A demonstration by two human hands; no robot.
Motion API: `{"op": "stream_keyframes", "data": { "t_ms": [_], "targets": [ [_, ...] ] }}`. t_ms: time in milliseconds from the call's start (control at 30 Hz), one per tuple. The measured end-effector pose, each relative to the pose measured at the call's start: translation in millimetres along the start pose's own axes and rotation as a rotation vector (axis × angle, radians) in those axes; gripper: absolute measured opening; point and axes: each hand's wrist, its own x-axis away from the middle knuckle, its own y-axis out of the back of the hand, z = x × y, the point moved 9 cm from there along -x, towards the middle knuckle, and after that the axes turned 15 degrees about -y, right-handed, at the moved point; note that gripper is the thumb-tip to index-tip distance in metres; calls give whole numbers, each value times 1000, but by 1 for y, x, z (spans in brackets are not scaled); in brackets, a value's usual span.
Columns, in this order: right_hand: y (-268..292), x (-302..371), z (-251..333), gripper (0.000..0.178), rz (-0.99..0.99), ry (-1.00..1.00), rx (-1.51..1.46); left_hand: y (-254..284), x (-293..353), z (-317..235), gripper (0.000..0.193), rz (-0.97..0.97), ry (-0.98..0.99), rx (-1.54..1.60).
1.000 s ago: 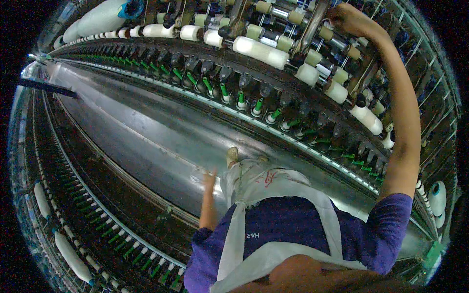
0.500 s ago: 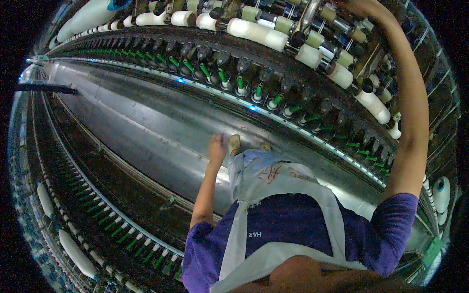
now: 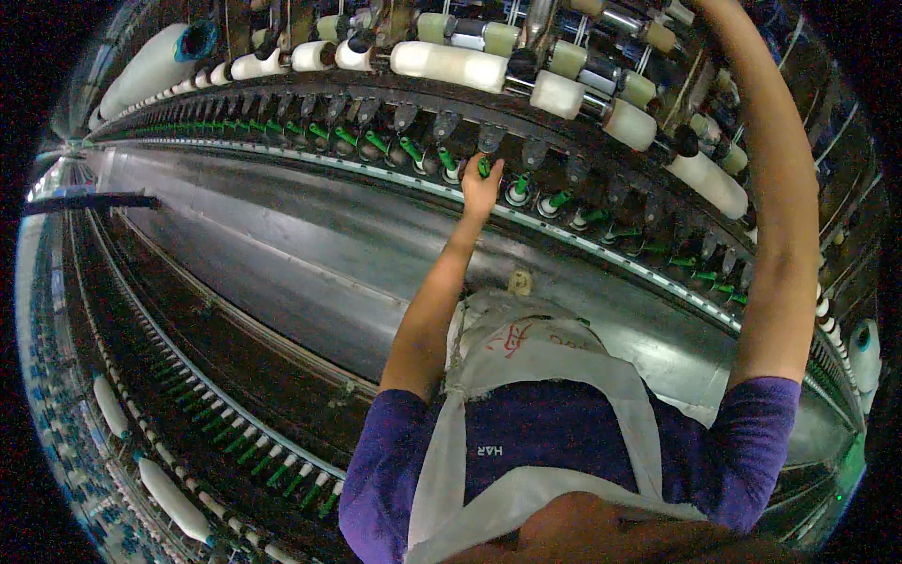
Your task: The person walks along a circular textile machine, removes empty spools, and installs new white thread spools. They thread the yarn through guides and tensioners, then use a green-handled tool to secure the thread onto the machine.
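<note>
Clearly, the left hand [image 3: 481, 191] clasps a tube [image 3: 484, 167] (others [image 3: 522, 182] in white rings [image 3: 548, 210]).

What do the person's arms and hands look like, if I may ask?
The left sleeve and right sleeve are short and purple, leaving the forearms bare. The left hand is ungloved, with no watch or bracelet visible on its wrist. The right hand is out of frame.

smooth plastic-looking green tubes [image 3: 557, 201], glossy metal-looking floor [image 3: 268, 230], matt purple cloth shirt [image 3: 554, 423], creased pale cloth apron [image 3: 554, 362]
</note>
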Motion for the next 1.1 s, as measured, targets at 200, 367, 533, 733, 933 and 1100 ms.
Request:
{"op": "stream_keyframes", "data": {
  "t_ms": [200, 367, 533, 733, 933, 1100],
  "targets": [
    [-2, 13, 3, 14, -8, 17, -128, 19, -31, -85, 17, -34, 8, 94],
    [36, 83, 29, 27, -844, 255, 78, 94, -21, -188, 38, -53, -149, 596],
    [-11, 199, 50, 15, -1061, 185, -392, 132, 2, -124, 58, -44, 429, 900],
    [-195, 212, 200, 8, -267, 131, -918, 167, 26, -92, 52, -35, 583, 1155],
    [-270, 226, 294, 17, 176, 29, -1519, 189, 34, -99, 47, 53, 580, 1291],
    [-244, 220, 320, 27, 103, -8, -1408, 191, 36, -109, 45, 162, 571, 1309]
  ]
}}
